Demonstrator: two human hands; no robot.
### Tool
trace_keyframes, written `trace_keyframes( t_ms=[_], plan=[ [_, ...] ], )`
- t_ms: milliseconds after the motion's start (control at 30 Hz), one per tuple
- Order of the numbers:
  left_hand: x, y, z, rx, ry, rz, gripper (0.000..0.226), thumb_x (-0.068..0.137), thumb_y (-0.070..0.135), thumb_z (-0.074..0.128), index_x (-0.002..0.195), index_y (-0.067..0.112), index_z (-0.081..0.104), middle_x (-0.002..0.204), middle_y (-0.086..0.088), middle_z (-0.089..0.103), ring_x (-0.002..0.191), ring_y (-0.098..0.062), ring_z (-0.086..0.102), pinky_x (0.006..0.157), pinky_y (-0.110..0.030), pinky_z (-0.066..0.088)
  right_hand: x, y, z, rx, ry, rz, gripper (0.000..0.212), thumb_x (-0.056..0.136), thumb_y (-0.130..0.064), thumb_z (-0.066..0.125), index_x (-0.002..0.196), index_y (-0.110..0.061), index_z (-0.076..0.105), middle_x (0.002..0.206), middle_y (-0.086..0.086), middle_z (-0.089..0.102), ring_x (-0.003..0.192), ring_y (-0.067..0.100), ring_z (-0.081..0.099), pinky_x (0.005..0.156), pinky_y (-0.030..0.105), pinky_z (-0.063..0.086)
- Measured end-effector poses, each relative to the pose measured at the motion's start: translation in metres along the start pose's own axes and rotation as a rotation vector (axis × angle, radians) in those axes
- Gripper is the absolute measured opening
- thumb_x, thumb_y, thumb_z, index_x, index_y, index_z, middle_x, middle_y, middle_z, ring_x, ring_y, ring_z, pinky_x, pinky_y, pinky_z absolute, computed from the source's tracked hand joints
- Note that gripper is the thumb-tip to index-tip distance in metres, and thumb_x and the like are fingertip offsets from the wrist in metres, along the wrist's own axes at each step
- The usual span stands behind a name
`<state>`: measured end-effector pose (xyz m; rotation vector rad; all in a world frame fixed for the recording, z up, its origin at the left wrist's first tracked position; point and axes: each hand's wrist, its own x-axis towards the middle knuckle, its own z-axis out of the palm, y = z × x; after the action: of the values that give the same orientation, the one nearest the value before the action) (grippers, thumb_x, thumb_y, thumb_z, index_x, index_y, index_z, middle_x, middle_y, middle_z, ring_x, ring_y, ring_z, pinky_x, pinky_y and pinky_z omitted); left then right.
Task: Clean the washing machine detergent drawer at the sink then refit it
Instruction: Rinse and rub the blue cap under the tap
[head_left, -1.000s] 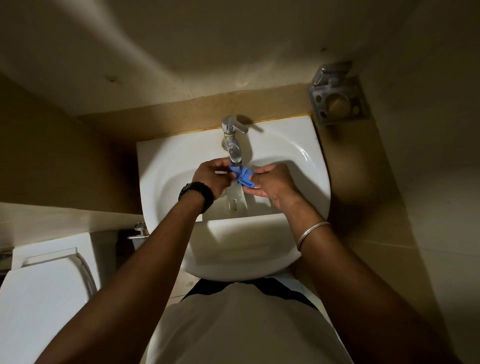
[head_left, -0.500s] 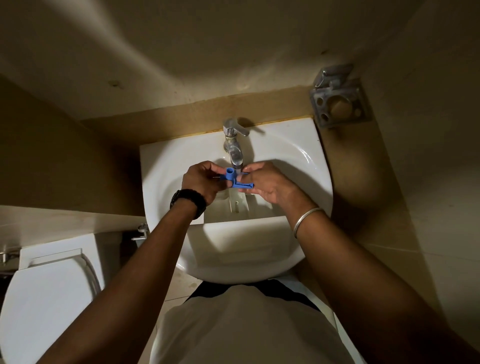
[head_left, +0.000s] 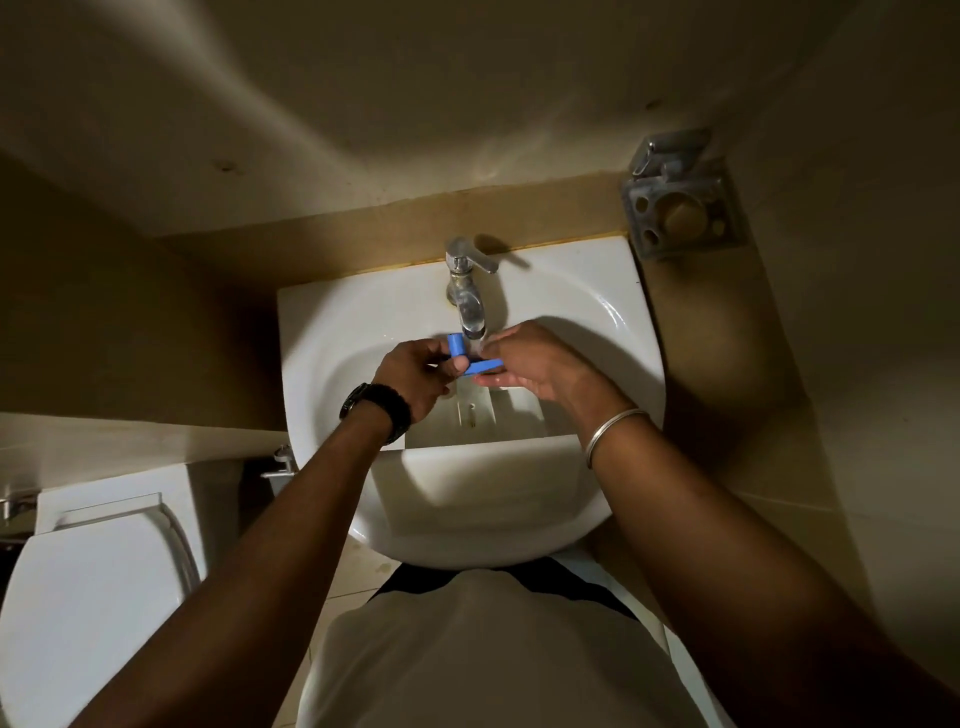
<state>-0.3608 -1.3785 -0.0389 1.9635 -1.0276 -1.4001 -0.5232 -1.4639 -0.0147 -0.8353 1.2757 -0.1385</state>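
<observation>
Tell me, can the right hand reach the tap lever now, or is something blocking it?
Probably yes. The right hand is just in front of the tap, and nothing stands between it and the tap lever. But its fingers touch the blue part, also held by the left hand, so it must let go first.

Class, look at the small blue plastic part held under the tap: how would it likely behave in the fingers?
The blue plastic part is probably stiff: its flat plate keeps its shape. It looks light, pinched by the left hand and right hand. Under the tap, it may be slippery.
</observation>
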Motion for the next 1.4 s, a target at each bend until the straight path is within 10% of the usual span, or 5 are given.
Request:
trace_keyframes(
  t_ms=[267,467,900,1167,1400],
  plan=[
    [-0.003,0.017,0.013,0.138,0.034,-0.115,0.062,0.105,0.066,0.027,0.087,0.024,0.067,0.074,-0.002,0.071,0.068,-0.019,0.071,0.075,-0.027,0.052,-0.01,0.011,-0.015,0.062,-0.094,-0.059,0.021,0.104,-0.008,0.059,0.121,0.004,0.062,0.115,0.026,0.07,0.088,0.031,0.077,0.078,0.03,0.064],
    [0.0,0.006,0.021,-0.161,0.063,-0.068,0.025,0.104,0.037,0.063,0.112,0.014,0.061,0.083,-0.008,0.073,0.071,-0.019,0.067,0.073,-0.036,0.062,-0.01,0.012,-0.006,-0.193,0.203,-0.141,0.017,0.103,-0.028,0.063,0.106,-0.012,0.069,0.09,0.012,0.074,0.045,0.016,0.065,0.041,0.023,0.047],
    [0.001,0.006,0.009,-0.457,0.043,-0.164,0.014,0.106,0.003,0.056,0.096,0.012,0.057,0.073,-0.015,0.064,0.053,-0.016,0.06,0.057,-0.026,0.059,-0.003,0.009,-0.007,-0.12,-0.004,-0.132,0.014,0.1,0.008,0.058,0.11,-0.001,0.063,0.101,0.017,0.068,0.059,0.016,0.067,0.055,0.024,0.058],
    [-0.002,0.015,0.012,-0.386,0.029,-0.188,0.027,0.095,0.003,0.073,0.09,0.018,0.051,0.068,-0.012,0.061,0.054,-0.02,0.053,0.058,-0.034,0.051,0.004,0.013,0.001,-0.304,0.204,-0.305,0.034,0.081,-0.029,0.088,0.092,-0.001,0.072,0.077,0.02,0.076,0.048,0.022,0.068,0.048,0.028,0.054],
    [-0.001,0.008,0.008,-0.289,0.079,-0.122,0.02,0.093,0.03,0.081,0.095,0.014,0.07,0.065,-0.006,0.068,0.057,-0.02,0.06,0.055,-0.028,0.054,0.001,0.009,-0.01,-0.089,-0.1,-0.182,0.024,0.104,-0.005,0.059,0.125,0.006,0.064,0.12,0.026,0.07,0.1,0.037,0.075,0.085,0.045,0.064]
  ],
)
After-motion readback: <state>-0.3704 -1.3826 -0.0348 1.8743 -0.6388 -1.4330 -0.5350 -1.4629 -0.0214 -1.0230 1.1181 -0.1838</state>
